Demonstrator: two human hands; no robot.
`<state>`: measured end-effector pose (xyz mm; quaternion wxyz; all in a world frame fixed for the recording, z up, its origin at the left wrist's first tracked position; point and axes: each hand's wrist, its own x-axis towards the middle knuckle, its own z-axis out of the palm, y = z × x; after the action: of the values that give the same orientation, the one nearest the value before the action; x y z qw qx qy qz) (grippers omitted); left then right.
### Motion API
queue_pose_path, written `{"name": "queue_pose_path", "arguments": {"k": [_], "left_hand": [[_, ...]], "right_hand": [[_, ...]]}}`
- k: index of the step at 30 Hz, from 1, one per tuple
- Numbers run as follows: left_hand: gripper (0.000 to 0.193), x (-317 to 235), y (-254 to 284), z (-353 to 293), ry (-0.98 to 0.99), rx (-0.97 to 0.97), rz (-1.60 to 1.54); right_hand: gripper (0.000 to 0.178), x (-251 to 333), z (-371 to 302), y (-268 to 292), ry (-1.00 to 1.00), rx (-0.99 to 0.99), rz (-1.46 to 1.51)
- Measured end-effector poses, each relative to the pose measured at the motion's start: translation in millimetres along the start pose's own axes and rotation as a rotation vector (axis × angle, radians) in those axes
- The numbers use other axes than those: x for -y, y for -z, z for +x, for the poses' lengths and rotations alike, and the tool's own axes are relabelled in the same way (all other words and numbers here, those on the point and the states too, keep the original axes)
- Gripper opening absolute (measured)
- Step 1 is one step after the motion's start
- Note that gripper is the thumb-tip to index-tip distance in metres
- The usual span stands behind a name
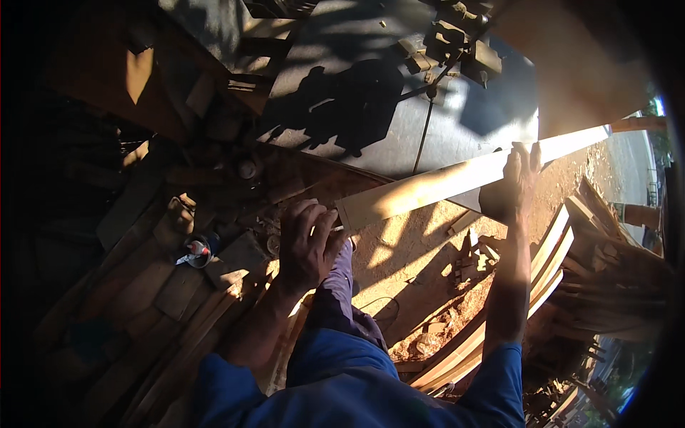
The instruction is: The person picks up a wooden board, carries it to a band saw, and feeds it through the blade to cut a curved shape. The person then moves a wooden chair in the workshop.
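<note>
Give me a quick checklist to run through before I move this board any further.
1. Left hand at the board's near end: ok.
2. Right hand at the board, farther along: ok.
3. Metal tabletop free of loose pieces: not ok, wooden blocks sit toward its far side.
4. Floor clear of scraps: not ok, wood offcuts lie there.
5. Board resting flat on the tabletop: cannot tell from above.

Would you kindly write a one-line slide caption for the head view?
Left hand at one end, right hand farther along: a long pale board at a partly sunlit grey table.
</note>
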<state>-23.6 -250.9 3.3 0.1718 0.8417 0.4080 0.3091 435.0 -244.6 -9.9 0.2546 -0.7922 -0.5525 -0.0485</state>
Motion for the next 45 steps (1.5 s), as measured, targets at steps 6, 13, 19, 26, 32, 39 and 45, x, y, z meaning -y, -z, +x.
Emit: {"name": "queue_pose_path", "arguments": {"k": [6,13,19,26,32,39,45], "left_hand": [[0.030,3.6,-18.8,22.6,-0.039,-0.128,-0.161],[0.027,17.7,-59.8,67.6,-0.090,-0.146,-0.183],[0.022,27.8,-61.1,93.8,-0.166,-0.146,-0.209],[0.022,32.9,-66.1,117.7,-0.240,-0.113,-0.135],[0.020,27.4,-71.3,133.4,-0.252,-0.043,-0.140],[0.020,24.7,-74.5,140.6,-0.279,0.074,-0.129],[0.021,30.3,-85.9,157.9,-0.345,-0.015,-0.059]], "right_hand": [[0.037,-35.5,38.5,-0.9,0.013,0.076,0.060],[0.036,-110.7,76.1,-17.5,0.213,-0.188,-0.373],[0.055,-104.3,98.7,-33.4,-0.460,-0.605,0.180],[0.051,-114.4,113.1,-29.0,-0.643,-0.571,0.474],[0.049,-121.3,123.7,-24.0,-0.690,-0.535,0.534],[0.046,-135.6,140.9,-18.9,-0.692,-0.499,0.592],[0.044,-144.1,147.9,-42.2,-0.698,-0.442,0.618]]}}
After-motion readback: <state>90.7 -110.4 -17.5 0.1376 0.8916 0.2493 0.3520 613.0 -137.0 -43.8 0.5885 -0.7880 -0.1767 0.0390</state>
